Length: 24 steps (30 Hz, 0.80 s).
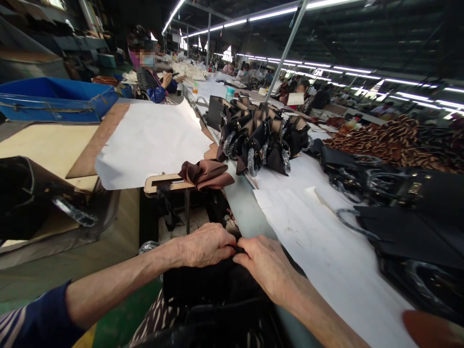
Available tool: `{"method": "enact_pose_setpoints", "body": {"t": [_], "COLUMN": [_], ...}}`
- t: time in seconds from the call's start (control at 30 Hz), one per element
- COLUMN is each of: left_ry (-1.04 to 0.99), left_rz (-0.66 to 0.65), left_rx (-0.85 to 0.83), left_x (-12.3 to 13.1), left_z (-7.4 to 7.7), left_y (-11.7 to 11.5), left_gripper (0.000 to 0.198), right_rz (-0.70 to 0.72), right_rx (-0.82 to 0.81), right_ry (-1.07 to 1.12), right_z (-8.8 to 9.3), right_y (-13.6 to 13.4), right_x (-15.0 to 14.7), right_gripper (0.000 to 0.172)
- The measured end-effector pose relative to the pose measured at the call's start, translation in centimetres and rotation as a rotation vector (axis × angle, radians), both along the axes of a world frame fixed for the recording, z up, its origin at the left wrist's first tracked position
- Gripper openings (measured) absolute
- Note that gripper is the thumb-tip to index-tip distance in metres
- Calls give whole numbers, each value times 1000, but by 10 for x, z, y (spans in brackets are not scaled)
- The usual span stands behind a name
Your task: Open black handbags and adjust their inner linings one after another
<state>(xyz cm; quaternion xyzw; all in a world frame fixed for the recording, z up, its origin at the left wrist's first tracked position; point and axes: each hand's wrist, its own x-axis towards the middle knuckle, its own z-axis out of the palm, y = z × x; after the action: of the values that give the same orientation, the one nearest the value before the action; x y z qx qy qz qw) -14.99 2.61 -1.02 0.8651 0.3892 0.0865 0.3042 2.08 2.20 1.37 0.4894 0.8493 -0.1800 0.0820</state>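
My left hand (pixel 206 245) and my right hand (pixel 264 263) meet at the top edge of a black bag (pixel 210 287) that rests in my lap, against the near edge of the long white table (pixel 326 251). Both hands are closed, fingertips pinching the bag's dark upper edge between them. What exactly the fingers grip is small and dark. A brown folded piece of fabric (pixel 206 175) lies just beyond, on a small wooden stand (pixel 163 182).
Several black bags with brown linings (pixel 261 140) stand on the table ahead. Flat black bags with wrapped handles (pixel 406 212) lie at right. A large white sheet (pixel 152 140) covers a board at left, beside a blue bin (pixel 54 99). A seated person (pixel 152 77) works farther back.
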Motion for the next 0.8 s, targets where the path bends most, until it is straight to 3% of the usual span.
{"method": "enact_pose_setpoints", "body": {"t": [0.13,0.33,0.5,0.8], "left_ry": [-16,-127,-187,-358], "left_rz": [6,16,187,224], "left_rx": [-59,-329,-448,-569], "left_x": [-2,-29,-50,-55], "left_z": [2,7,-4,-10], "left_y": [1,1,-7,-8], "left_gripper": [19,27,30,24], "right_rz": [10,-17,-42,-61], "right_rx": [-20,-90,-150,-230], "right_ry": [47,157,218,224], "right_z": [-1,-1,-1,2], "right_y": [-2,-3,-2,-2], "right_x": [0,8,6,-1], "right_gripper": [22,27,31,32]}}
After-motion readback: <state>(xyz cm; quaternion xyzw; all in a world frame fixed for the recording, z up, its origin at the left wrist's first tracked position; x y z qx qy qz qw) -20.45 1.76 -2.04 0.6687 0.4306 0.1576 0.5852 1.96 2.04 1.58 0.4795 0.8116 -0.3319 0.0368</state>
